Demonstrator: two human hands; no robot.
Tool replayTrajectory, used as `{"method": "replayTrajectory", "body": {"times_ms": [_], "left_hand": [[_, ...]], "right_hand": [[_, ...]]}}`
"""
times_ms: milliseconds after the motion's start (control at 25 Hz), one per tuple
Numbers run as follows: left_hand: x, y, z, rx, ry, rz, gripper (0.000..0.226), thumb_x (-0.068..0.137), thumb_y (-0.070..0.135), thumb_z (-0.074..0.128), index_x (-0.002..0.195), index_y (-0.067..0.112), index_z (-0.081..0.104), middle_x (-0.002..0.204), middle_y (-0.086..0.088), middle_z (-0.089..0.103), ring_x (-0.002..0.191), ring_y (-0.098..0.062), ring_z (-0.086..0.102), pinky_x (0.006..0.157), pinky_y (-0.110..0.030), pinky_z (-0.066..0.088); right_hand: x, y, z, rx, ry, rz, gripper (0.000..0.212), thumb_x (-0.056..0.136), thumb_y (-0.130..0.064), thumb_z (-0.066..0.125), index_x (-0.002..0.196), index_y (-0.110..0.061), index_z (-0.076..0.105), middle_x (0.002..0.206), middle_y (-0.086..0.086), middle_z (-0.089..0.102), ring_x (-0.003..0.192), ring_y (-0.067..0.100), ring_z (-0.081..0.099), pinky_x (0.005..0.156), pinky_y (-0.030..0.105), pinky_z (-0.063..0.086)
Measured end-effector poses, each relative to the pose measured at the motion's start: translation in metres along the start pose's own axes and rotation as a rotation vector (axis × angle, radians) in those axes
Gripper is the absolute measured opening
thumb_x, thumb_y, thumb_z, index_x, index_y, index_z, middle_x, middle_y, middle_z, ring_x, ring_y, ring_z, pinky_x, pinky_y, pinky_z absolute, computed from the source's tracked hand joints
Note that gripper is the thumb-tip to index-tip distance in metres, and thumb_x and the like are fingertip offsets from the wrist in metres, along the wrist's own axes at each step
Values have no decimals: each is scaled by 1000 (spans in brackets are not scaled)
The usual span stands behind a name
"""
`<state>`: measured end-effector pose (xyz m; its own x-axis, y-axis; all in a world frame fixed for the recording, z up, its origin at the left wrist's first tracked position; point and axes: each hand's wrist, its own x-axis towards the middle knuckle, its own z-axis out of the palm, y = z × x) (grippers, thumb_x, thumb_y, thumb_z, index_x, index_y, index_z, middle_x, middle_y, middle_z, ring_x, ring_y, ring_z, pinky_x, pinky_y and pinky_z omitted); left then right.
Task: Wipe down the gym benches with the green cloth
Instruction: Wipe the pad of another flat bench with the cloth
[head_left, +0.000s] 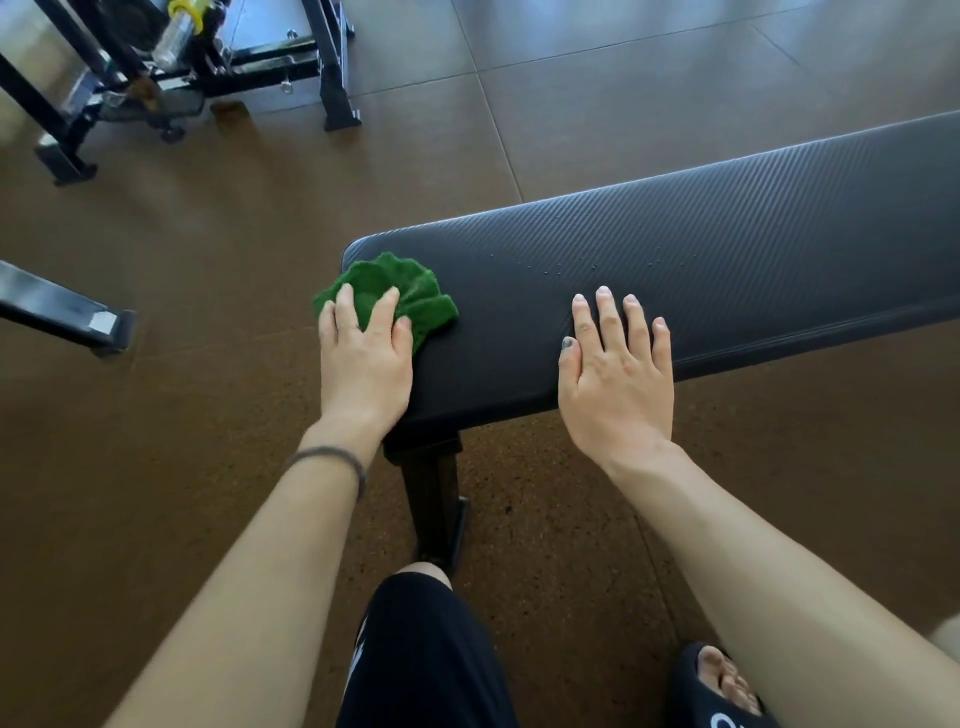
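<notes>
Cloth: 1 green cloth (387, 296), bunched, frame centre-left, on bench (727, 249) end.
L hand (363, 358): fingers spread, pressing cloth, not gripping.
R hand (615, 364): flat, fingers straight, bracing on pad, holds nothing.
Risk: cloth overhangs pad corner, may slide off; droplets (592, 266) mid-pad could get missed.
Count: 1 bench, 2 hands.

The desk (675, 249) runs out past the right edge of the view, so its far end is not seen. The left hand (363, 358) covers the near part of the green cloth (400, 291) at the desk's left end. The support leg (434, 499) goes behind a knee at its foot. A black rack (208, 67) is cut off at the top left corner, and a pale bottle-like item (176, 36) on it is too blurred to identify.
</notes>
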<state>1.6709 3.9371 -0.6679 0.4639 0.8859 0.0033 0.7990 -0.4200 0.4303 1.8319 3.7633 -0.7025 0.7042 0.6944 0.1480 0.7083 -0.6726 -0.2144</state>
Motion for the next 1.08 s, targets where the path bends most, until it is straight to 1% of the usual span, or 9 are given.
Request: {"method": "replayTrajectory", "body": {"times_ms": [120, 200, 320, 400, 560, 640, 800, 1000, 1080], "left_hand": [[-70, -16, 0, -104, 19, 4, 45, 109, 38, 36, 152, 30, 41, 167, -10, 12, 150, -37, 22, 121, -52, 30], [-69, -22, 1, -154, 24, -25, 45, 109, 38, 37, 152, 30, 40, 164, -10, 18, 144, -37, 34, 115, -51, 38], [-4, -9, -8, -220, 7, -152, 49, 110, 36, 36, 157, 27, 35, 154, -22, 32, 135, -41, 44, 112, -44, 35], [3, -5, -12, -217, -14, -165, 51, 110, 38, 34, 160, 28, 30, 156, -22, 29, 136, -40, 42, 112, -42, 34], [-92, -14, -2, -51, -2, 8, 53, 108, 39, 33, 159, 25, 33, 168, -14, 11, 153, -37, 18, 120, -48, 28], [-87, -17, 4, 89, -13, 59, 54, 108, 40, 31, 159, 24, 34, 170, -16, 8, 155, -39, 6, 124, -52, 19], [8, 6, 2, 272, -58, 114, 54, 109, 43, 24, 161, 27, 31, 169, -18, 16, 156, -37, 8, 127, -49, 8], [-77, 12, 17, 362, -61, 537, 56, 107, 43, 26, 159, 25, 34, 166, -12, 28, 155, -33, 20, 126, -52, 19], [-65, 12, 16, 358, -121, 580, 54, 107, 46, 25, 159, 31, 34, 167, -8, 27, 156, -30, 18, 127, -49, 16]], "right_hand": [[-1, 0, 0, 3, 7, 9, 63, 106, -43, 6, 163, -24, 23, 171, 3, 19, 159, 27, 10, 129, 50, 6], [-1, -1, 0, -3, 9, 13, 62, 106, -43, 7, 163, -23, 23, 171, 3, 19, 159, 28, 10, 129, 50, 6], [-1, -2, 2, -18, 8, 13, 62, 106, -43, 8, 163, -24, 23, 171, 3, 19, 159, 28, 11, 129, 50, 5], [0, -1, 1, -17, 5, 14, 62, 106, -43, 8, 163, -24, 23, 171, 3, 19, 159, 28, 10, 129, 50, 5], [-1, -2, 1, 0, 5, 17, 62, 106, -44, 8, 163, -24, 22, 171, 3, 18, 159, 28, 9, 129, 50, 5], [-1, -2, 1, 4, 9, 21, 61, 107, -44, 9, 163, -24, 24, 171, 4, 20, 159, 28, 10, 129, 50, 5], [0, -3, 0, -6, -9, 17, 61, 107, -43, 9, 163, -24, 22, 171, 3, 18, 159, 27, 9, 129, 50, 5], [0, -1, -2, 0, -24, 4, 61, 107, -42, 8, 163, -23, 21, 171, 3, 18, 159, 27, 8, 128, 50, 5], [-1, -2, -2, 2, -27, 8, 61, 106, -41, 8, 163, -22, 21, 171, 3, 17, 159, 27, 8, 128, 50, 5]]}}
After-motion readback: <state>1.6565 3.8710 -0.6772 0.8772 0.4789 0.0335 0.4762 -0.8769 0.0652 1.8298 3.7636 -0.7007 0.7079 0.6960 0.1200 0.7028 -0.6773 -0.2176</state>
